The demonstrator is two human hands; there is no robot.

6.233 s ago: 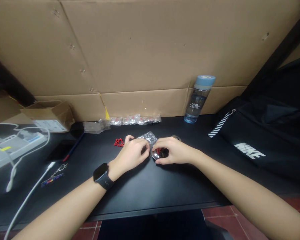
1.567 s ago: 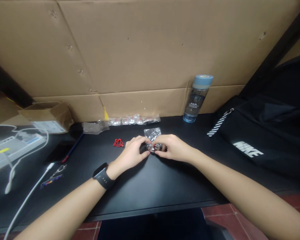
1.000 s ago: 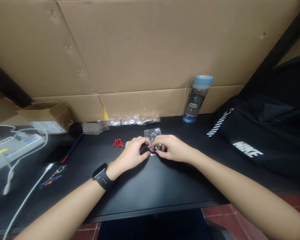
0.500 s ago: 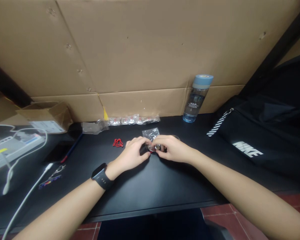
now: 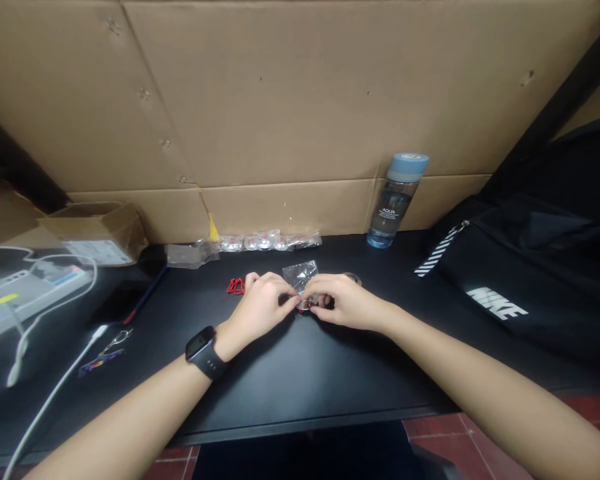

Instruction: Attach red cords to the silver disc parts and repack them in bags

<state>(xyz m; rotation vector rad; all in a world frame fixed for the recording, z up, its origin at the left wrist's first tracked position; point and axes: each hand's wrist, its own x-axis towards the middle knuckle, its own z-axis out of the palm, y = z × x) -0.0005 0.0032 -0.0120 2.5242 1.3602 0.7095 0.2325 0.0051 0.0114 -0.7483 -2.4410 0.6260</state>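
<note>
Both hands meet over the middle of the black desk. My left hand (image 5: pixel 266 300), with a dark watch on its wrist, pinches the near edge of a small clear round piece (image 5: pixel 305 303) with a bit of red under it. My right hand (image 5: pixel 347 301) curls round the other side of that piece, its thumb and fingers closed on it. Much of the piece is hidden by fingers. Just behind the fingertips lies a clear plastic bag (image 5: pixel 300 273). A small heap of red cords (image 5: pixel 235 287) rests left of my left hand. Something round and dark (image 5: pixel 353 277) peeks out behind my right hand.
Several bagged small items (image 5: pixel 263 241) line the cardboard back wall. A water bottle (image 5: pixel 395 203) stands at the back right, beside a black bag (image 5: pixel 525 267). At the left are a cardboard box (image 5: pixel 97 230), a power strip (image 5: pixel 35 293), a phone (image 5: pixel 115 303) and a keychain (image 5: pixel 103 360).
My left fingers have come closer to the right ones and now pinch the round piece's edge. The clear bag has shifted slightly. The whole view has moved a little.
</note>
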